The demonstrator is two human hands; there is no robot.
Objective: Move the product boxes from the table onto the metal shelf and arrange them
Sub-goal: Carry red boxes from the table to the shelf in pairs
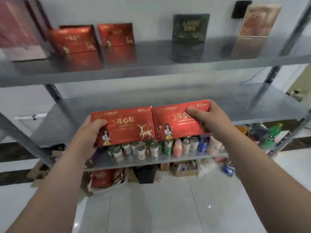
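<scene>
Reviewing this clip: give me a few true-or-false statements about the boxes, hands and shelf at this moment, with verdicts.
1. The left hand grips the left red cardboard box; the right hand grips the right red cardboard box. True.
2. Both held boxes rest on the shelf's top level. False: both are in the hands, lower than the grey metal shelf's top level.
3. A dark green square box stands on the top level. True.
4. The top level has no red boxes. False: shelved red boxes stand there, left of the green one.
</scene>
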